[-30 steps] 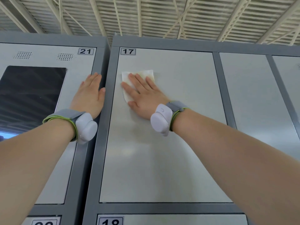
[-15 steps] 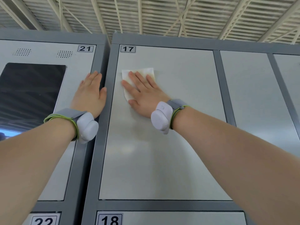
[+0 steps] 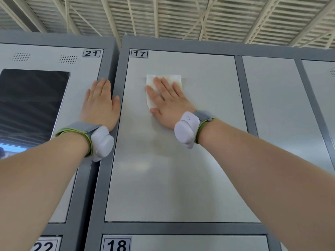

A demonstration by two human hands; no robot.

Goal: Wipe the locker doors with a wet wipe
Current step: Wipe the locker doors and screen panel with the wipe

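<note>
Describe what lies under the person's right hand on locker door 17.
Under the right hand a white wet wipe lies flat against door 17. Its top and left edges show; the rest is covered.

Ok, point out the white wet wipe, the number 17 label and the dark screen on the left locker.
white wet wipe (image 3: pixel 175 78): head view, its bare upper right part above the fingers.
black-on-white number 17 label (image 3: pixel 139 54): head view, middle of the digits.
dark glass screen (image 3: pixel 32 105): head view, centre of the panel.
</note>
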